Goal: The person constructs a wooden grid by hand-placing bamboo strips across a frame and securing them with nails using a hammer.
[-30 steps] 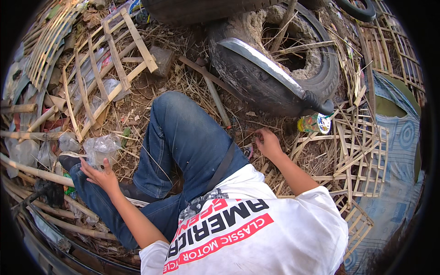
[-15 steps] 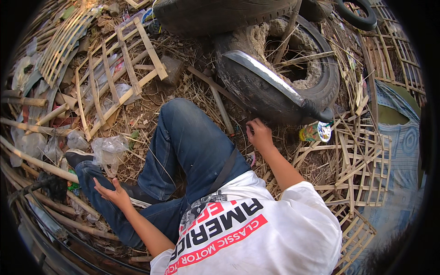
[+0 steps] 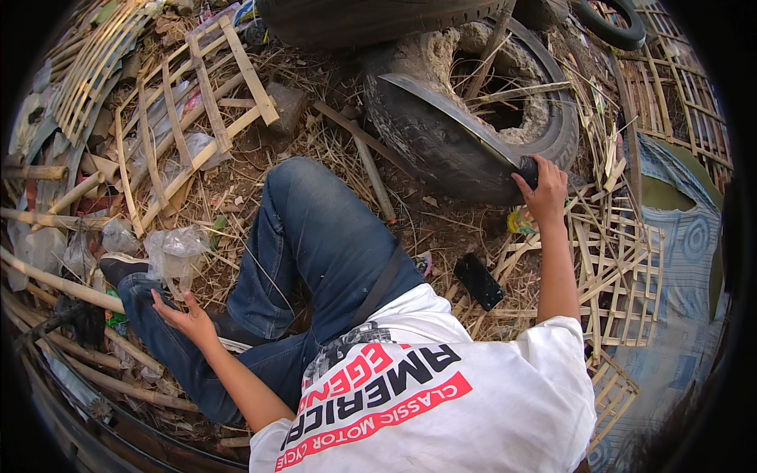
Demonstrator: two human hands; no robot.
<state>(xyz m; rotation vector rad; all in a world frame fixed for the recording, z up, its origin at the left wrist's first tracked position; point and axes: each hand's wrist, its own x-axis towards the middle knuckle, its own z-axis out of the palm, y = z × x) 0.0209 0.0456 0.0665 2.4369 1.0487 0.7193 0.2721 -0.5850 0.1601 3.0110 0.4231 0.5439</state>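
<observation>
My right hand (image 3: 546, 189) is closed round the black handle of a machete (image 3: 451, 112). Its long, wide blade lies slantwise over the side of an old tire (image 3: 410, 134), tip toward the far left. Most of the handle is hidden under my fingers. My left hand (image 3: 189, 322) is held open above my lower leg, palm up and fingers apart, with nothing in it. A dark rectangular object like a phone (image 3: 479, 281) lies on the straw by my right hip. A colourful can or packet (image 3: 520, 220) shows partly behind my right wrist.
Bamboo lattice pieces (image 3: 623, 276) lie at right, near a blue patterned cloth (image 3: 682, 268). Another bamboo frame (image 3: 251, 71) and crumpled clear plastic (image 3: 177, 251) lie at left. A second tire (image 3: 378, 24) rests at the far side. Sticks and dry straw cover the ground.
My right hand has moved right and away from me, from the ground beside the tire onto the machete's handle. The dark rectangular object has come into sight. My left hand stays open.
</observation>
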